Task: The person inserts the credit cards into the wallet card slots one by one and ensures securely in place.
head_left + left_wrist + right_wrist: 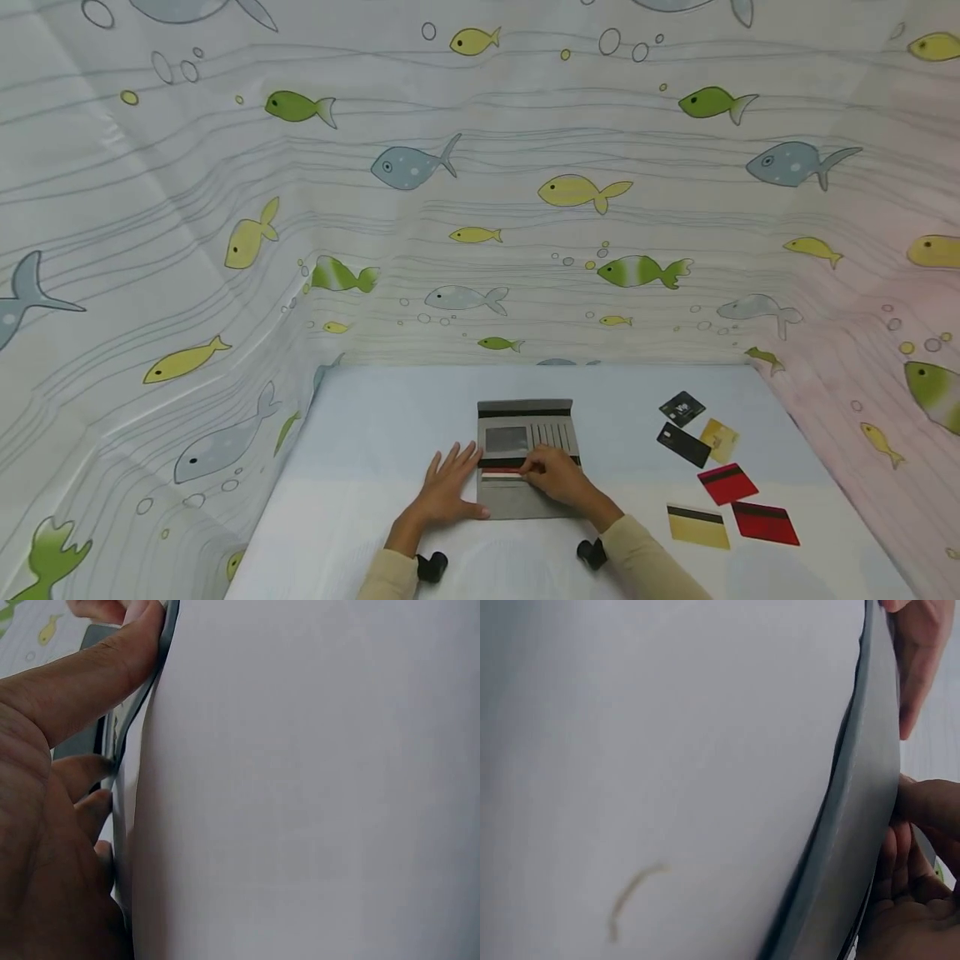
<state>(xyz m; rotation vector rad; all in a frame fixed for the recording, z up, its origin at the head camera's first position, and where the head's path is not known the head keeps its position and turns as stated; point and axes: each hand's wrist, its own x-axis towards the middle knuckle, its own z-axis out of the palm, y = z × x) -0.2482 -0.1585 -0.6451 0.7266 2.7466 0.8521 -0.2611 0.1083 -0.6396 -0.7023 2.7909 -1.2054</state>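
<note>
Surface: pale tabletop, fish-print sheet behind.
Left hand: fingers flat, pressing the grey wallet's left edge.
Right hand: pinching a red card at the wallet's fold.
Grey wallet: open, table centre.
Loose cards: spread well right.

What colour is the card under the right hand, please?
Red card, best seen in the head view.

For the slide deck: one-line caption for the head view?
Left hand steadies an open grey wallet while right hand pinches a red card.
</note>
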